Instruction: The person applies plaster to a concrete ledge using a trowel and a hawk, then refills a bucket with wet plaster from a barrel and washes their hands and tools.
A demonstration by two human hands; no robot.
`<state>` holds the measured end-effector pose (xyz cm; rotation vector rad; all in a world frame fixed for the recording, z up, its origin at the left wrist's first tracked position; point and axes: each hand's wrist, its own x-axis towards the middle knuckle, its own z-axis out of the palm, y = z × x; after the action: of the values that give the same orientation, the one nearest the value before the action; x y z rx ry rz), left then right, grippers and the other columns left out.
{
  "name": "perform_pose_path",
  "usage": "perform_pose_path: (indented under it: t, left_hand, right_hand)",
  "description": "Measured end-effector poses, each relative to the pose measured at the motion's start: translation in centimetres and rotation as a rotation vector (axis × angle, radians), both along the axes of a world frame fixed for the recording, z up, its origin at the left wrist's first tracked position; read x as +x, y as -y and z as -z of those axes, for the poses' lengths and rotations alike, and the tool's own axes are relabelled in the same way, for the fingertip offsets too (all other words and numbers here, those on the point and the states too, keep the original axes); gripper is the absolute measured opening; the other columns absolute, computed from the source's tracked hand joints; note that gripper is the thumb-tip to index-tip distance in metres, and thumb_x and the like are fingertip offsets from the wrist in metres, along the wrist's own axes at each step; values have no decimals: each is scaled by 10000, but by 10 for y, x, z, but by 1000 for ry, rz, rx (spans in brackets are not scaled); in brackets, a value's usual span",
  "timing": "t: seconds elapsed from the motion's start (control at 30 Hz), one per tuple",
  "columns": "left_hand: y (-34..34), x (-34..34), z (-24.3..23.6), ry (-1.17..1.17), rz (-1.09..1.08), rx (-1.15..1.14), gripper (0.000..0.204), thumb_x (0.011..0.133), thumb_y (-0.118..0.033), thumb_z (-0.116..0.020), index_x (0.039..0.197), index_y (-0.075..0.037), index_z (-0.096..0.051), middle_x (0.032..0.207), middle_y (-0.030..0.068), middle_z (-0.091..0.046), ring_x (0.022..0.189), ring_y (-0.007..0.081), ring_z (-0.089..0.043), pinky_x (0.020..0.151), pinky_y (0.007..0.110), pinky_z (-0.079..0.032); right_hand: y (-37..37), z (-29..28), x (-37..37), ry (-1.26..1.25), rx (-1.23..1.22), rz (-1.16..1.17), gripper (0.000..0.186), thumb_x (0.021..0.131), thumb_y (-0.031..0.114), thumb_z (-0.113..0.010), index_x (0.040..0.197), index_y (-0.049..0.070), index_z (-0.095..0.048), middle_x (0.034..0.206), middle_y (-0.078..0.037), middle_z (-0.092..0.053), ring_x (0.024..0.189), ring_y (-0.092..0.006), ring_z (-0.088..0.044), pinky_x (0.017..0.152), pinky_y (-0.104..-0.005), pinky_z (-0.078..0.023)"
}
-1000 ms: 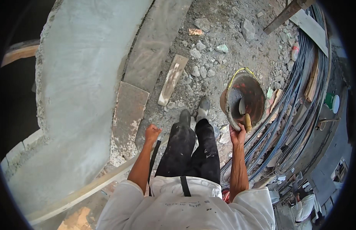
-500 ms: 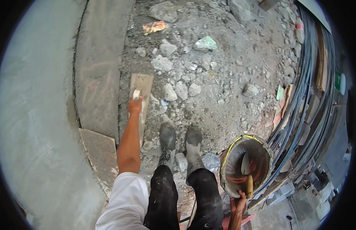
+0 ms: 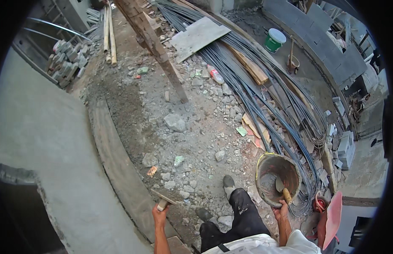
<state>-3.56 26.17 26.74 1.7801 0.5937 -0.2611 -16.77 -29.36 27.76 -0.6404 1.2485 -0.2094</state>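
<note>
My left hand [image 3: 159, 215] is closed round the grip of a plastering float [image 3: 167, 198], seen nearly edge-on, low over the rubble beside a long board [image 3: 116, 161]. At the right, my right hand [image 3: 282, 211] grips the near rim of a dark, mortar-stained bucket [image 3: 263, 186] with a yellow line along its edge. Inside the bucket rests a trowel [image 3: 280, 184], its wooden handle leaning over the rim close to my right fingers. Only a grey smear of mortar shows on the bucket's inner wall.
Smooth grey plaster or concrete [image 3: 57, 139] fills the left side. Stones, including a large chunk [image 3: 174, 122], litter the ground. A wooden post [image 3: 156, 51] stands ahead. Long bundled bars [image 3: 247, 89] run along the right, near a red wheelbarrow [image 3: 332, 220] and a green-and-white bucket [image 3: 274, 40].
My view has lifted and swung toward the right, showing more of the site ahead. The float has tilted from flat to edge-on in my left hand. My right hand still holds the bucket.
</note>
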Motion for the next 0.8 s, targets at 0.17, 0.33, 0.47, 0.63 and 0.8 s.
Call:
perform_pose_path:
  t: [0.17, 0.33, 0.47, 0.63, 0.8]
  left_hand:
    - [27, 108, -64, 121, -524, -73, 223, 738, 41, -632, 928, -65, -583, 832, 4, -605, 724, 139, -581, 676, 281, -458]
    - [77, 210, -147, 106, -578, -43, 235, 730, -3, -661, 933, -90, -580, 819, 4, -600, 699, 135, -576, 620, 257, -442]
    - [135, 319, -213, 185, -442, -38, 219, 716, -37, -691, 903, -78, -586, 789, -2, -598, 692, 124, -572, 623, 247, -437]
    - [202, 468, -254, 451, -176, -178, 226, 702, 69, -603, 908, -22, -607, 829, 12, -624, 748, 122, -589, 686, 261, -471]
    - [238, 643, -238, 548, 36, -247, 314, 735, 94, -566, 1031, -4, -602, 959, 34, -631, 865, 121, -588, 775, 261, -470]
  right_hand:
    - [28, -8, 144, 225, 70, 103, 248, 731, 146, -561, 966, 75, -527, 923, -70, -577, 853, -234, -580, 754, -388, -506]
    - [68, 0, 291, 305, 211, 202, 315, 701, 129, -577, 1009, 93, -524, 955, -65, -580, 870, -238, -575, 750, -385, -506]
    - [83, -11, 401, 361, 261, 216, 391, 672, 124, -597, 1054, 95, -515, 1004, -69, -579, 891, -244, -570, 765, -384, -500]
    - [91, -19, 538, 430, 275, 251, 370, 675, 104, -587, 1037, 78, -516, 996, -92, -596, 894, -254, -594, 777, -393, -527]
    - [103, -19, 683, 515, 185, 284, 245, 715, 76, -587, 952, 52, -531, 928, -110, -614, 829, -253, -610, 745, -384, -545]
